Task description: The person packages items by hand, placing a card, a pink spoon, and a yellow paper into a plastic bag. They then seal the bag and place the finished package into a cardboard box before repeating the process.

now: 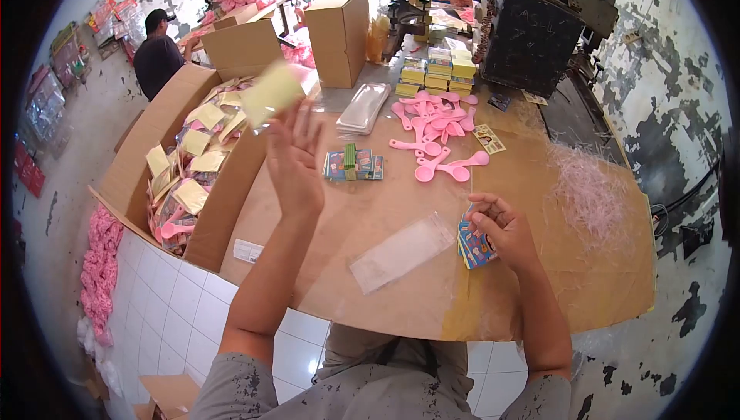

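Open carton [225,203], beside the worktop [324,262]: heaped packets with yellow cards [206,162], one pink spoon [176,230] visible. Left hand [294,159]: raised, grip open, fingers spread; blurred yellow packet [273,96] at the fingertips, contact unclear. Right hand [505,233]: fingers loosely curled over blue cards [473,250] on the worktop; hold unclear. Clear sleeve [405,253]: flat, between the forearms.
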Available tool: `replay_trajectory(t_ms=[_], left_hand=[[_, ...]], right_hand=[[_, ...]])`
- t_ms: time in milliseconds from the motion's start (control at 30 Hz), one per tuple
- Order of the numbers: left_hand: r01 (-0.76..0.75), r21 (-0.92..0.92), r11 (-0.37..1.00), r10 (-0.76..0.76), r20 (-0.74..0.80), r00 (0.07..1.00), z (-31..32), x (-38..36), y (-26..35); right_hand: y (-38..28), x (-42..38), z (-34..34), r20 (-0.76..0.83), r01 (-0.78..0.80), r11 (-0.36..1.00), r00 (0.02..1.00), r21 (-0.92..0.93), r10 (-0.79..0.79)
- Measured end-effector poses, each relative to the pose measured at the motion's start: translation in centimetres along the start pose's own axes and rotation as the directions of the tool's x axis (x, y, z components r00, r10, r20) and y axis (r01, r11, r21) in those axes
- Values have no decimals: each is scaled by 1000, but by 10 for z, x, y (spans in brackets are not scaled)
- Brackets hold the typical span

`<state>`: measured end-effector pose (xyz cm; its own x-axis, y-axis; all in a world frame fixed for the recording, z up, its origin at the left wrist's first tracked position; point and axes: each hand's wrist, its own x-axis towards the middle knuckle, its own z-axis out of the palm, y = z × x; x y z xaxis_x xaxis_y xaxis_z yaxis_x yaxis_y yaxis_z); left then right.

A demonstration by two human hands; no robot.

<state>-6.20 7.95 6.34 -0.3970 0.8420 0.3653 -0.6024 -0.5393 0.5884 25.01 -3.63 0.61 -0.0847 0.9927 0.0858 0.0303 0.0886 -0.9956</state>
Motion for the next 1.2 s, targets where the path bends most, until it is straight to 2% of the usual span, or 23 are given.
replay_trajectory(t_ms=[100,133,167,200,233,300,333,433,500,600,700,833,900,1000,1033,1100,1200], left_hand=[[-9,224,975,17,-35,999,-8,-1,-19],[97,413,906,-147,92,985,-19,-5,-28],[163,595,787,-327,178,928,-32,-12,-37],[118,739,663,-493,313,812,-41,-19,-50],[27,847,531,-656,391,646,-41,-27,-55],[-363,852,377,-661,522,539,-34,-47,-44],[-543,787,292,-677,571,464,-28,-55,-38],[-566,765,308,-697,586,413,-25,-65,-35],[-511,792,335,-713,568,412,-25,-68,-35],[-446,815,370,-725,554,409,-28,-68,-41],[-359,855,375,-752,507,422,-27,-67,-42],[-232,896,378,-779,444,443,-21,-67,-38],[-131,899,418,-803,433,411,-25,-65,-41],[-45,886,462,-800,438,410,-24,-63,-40],[-26,879,476,-793,442,419,-23,-63,-39],[145,821,553,-800,475,366,-29,-62,-47],[324,757,567,-822,496,279,-27,-62,-48]], right_hand=[[11,3,-2,0,13,992,1000,-124,-13],[7,3,-3,-7,39,964,999,-262,-42],[-1,3,-4,-8,64,917,997,-395,-73],[-5,3,-6,-6,85,850,995,-520,-104],[-5,3,-12,11,121,763,989,-635,-148],[-6,0,-28,49,170,540,972,-824,-230],[-9,-1,-34,65,157,543,981,-825,-184],[-14,-5,-50,102,109,584,994,-805,-45],[-8,-1,-56,144,98,645,989,-758,19],[-13,-1,-52,72,4,673,995,-740,73],[-7,1,-51,82,156,652,986,-742,-143],[-7,2,-54,48,79,709,997,-701,-64],[-9,2,-52,38,55,708,999,-704,-39],[0,3,-53,80,221,633,967,-742,-243],[0,4,-54,94,243,678,964,-694,-250],[-4,5,-55,120,284,757,956,-589,-266],[-15,-1,-44,4,61,876,998,-478,-68]])
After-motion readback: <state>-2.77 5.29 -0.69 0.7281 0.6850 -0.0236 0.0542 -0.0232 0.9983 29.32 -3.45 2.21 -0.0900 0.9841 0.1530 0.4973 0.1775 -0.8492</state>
